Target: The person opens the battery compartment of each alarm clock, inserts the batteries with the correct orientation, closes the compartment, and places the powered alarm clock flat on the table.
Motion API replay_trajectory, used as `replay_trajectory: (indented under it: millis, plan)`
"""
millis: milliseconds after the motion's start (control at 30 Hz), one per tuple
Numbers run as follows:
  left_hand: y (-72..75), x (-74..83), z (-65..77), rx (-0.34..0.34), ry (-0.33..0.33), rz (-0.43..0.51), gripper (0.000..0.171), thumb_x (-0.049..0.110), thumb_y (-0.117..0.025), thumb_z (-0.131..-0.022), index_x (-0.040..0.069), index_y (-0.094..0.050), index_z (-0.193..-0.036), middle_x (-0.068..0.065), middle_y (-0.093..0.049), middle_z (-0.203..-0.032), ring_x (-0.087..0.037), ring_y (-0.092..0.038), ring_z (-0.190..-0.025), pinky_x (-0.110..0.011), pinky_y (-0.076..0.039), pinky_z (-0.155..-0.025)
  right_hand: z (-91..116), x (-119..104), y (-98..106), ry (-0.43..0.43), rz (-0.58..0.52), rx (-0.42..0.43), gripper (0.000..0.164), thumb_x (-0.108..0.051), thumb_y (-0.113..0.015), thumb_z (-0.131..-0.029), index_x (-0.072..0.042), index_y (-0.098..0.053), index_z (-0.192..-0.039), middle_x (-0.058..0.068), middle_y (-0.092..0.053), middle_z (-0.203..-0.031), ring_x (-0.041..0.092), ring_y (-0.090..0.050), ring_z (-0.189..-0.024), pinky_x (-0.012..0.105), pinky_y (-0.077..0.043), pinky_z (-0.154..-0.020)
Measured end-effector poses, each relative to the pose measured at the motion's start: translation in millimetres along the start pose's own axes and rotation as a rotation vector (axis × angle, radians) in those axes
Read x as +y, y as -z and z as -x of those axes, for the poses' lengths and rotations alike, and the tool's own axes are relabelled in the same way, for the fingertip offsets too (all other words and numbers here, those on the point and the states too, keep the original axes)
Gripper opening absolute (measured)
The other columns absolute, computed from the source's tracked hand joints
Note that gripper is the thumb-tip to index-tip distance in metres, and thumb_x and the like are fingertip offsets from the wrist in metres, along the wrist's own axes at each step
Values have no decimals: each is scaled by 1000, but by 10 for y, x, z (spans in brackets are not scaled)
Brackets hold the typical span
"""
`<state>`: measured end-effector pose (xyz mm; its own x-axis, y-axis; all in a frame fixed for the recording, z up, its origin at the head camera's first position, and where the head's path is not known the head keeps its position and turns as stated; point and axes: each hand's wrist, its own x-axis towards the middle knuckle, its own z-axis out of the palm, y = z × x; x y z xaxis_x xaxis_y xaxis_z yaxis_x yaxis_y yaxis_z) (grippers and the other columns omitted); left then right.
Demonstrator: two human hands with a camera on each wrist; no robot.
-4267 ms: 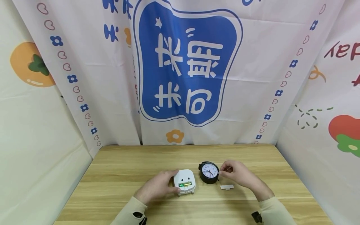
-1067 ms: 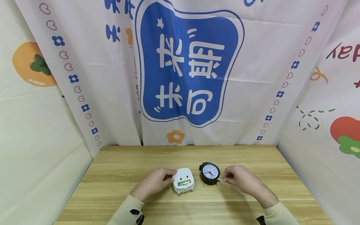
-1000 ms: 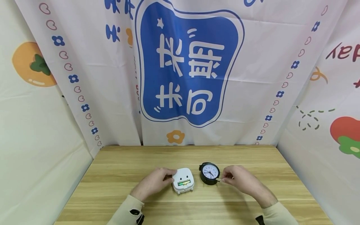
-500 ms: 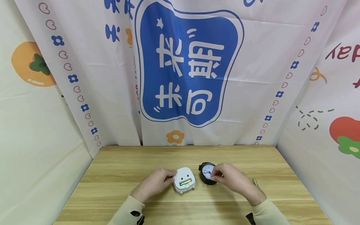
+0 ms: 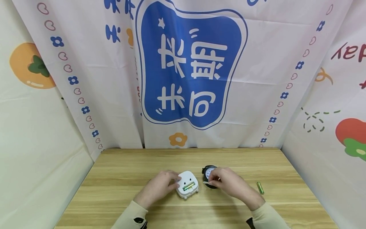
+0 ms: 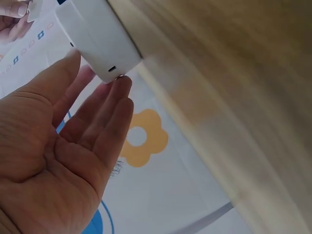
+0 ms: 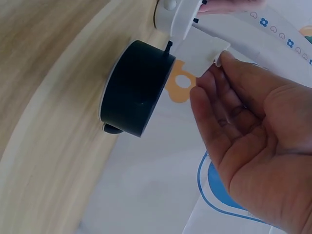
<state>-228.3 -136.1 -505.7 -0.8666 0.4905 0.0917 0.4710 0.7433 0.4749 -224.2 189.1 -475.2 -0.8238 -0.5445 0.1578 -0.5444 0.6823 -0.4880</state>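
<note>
A small white device (image 5: 187, 176) with rounded corners, two black knobs, little feet and an uncovered slot lies on the table. Inside the slot sits a green-gold battery (image 5: 188, 186). My left hand (image 5: 159, 188) holds the device at its left edge, thumb and fingertips on opposite sides of the corner. Between thumb and forefinger, my right hand (image 5: 232, 185) pinches a thin white battery cover (image 7: 202, 53) with a small tab. The cover is over the near side of a round black alarm clock (image 7: 134, 87), whose dial the right hand partly hides in the head view.
A second green-gold battery (image 5: 260, 188) lies on the wooden table (image 5: 128, 162) to the right of the right forearm. Behind the table hangs a white printed cloth (image 5: 257, 95), and further cloth panels close off both sides.
The cover lay right of the black clock; my right hand has picked it up and carried it left across the clock. The loose battery has come into view. The white device has turned slightly.
</note>
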Motion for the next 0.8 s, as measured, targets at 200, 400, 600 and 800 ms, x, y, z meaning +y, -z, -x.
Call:
replay_trajectory:
  millis: [200, 400, 600, 800]
  plan:
    - [-4, 31, -8, -5, -8, 9, 36, 10, -88, -103, 5, -83, -138, -19, -80, -152, -42, -77, -143, -60, -64, -124, -40, 15, -63, 49, 32, 6, 12, -10, -89, -104, -18, -83, -96, -13, -77, -92, -5, -65, -89, 25, -65, -80]
    - [-10, 59, -8, -34, 11, 46, 31, 9, -84, -106, 2, -84, -136, -20, -77, -156, -44, -75, -145, -62, -62, -125, -70, 19, -111, 93, 63, 12, 10, -10, -88, -104, -17, -83, -98, -12, -80, -96, -4, -67, -90, 27, -66, -81]
    - [-20, 76, -3, -24, 11, 72, 29, 6, -84, -105, -1, -84, -133, -24, -78, -154, -47, -75, -144, -64, -61, -125, -94, -18, -134, 137, 94, -4, 7, -11, -88, -105, -16, -85, -101, -7, -84, -103, 3, -76, -98, 31, -70, -89]
    - [-21, 84, -7, -23, 18, 64, 29, 4, -85, -104, -1, -85, -133, -22, -78, -154, -46, -75, -144, -63, -62, -124, -126, -33, -173, 178, 145, -6, 8, -11, -87, -106, -17, -85, -103, -6, -84, -106, 6, -77, -103, 32, -71, -95]
